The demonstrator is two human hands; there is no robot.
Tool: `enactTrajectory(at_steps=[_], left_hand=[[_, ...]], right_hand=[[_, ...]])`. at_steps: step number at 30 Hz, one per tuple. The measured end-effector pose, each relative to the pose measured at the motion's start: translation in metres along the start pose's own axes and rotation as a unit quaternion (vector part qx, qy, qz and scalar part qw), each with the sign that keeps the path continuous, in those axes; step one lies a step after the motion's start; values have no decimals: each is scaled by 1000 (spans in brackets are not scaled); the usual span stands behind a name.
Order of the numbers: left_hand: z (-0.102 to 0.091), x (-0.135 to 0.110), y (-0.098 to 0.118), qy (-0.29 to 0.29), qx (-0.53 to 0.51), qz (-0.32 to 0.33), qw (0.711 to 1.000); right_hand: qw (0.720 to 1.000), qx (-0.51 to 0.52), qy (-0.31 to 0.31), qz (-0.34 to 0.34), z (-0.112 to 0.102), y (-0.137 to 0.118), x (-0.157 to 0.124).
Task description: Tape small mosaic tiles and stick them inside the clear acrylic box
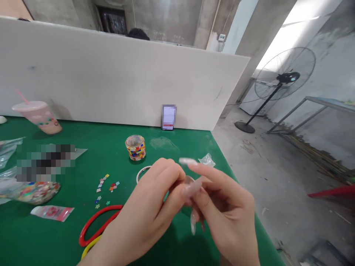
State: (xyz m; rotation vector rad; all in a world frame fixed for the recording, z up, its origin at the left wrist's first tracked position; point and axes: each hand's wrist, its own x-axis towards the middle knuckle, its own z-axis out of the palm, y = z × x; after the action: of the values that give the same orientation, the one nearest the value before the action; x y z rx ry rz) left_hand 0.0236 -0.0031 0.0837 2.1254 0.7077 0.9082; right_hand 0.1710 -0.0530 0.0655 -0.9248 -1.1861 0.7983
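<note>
My left hand (151, 207) and my right hand (222, 207) meet above the green table (55, 240), fingers curled and pinched together at a small pale thing between them that I cannot make out. A white ring (142, 172) lies on the table just behind my left hand, partly hidden. Behind it stands a small round jar (135, 147) covered in coloured mosaic tiles. Several loose coloured tiles (107, 184) lie left of my hands.
Red and yellow scissor handles (95, 223) lie at the front. A pink tube (52, 212), a bag of coloured pieces (37, 192) and a pink cup with straw (39, 116) sit left. A phone (169, 117) leans on the white partition. The table edge runs along the right; a fan (283, 79) stands beyond.
</note>
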Motion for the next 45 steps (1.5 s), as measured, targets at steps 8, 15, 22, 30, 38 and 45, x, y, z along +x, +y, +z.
enactTrajectory(at_steps=[8,15,22,30,38,45], left_hand=[[10,10,-12,4,-31,4,999],[27,14,-10,52,-115,-12,992],[31,15,-9,74,-112,-44,990],[27,14,-3,33,-194,-84,977],[28,18,-2,58,-240,-76,966],[31,17,-1,90,-281,-61,953]], right_hand=[[996,34,-33,71,0,9,9],[993,82,-25,83,4,9,11],[996,43,-1,79,2,11,11],[983,140,-31,115,1,8,14],[986,120,-47,106,0,8,12],[990,114,-46,70,2,14,10]])
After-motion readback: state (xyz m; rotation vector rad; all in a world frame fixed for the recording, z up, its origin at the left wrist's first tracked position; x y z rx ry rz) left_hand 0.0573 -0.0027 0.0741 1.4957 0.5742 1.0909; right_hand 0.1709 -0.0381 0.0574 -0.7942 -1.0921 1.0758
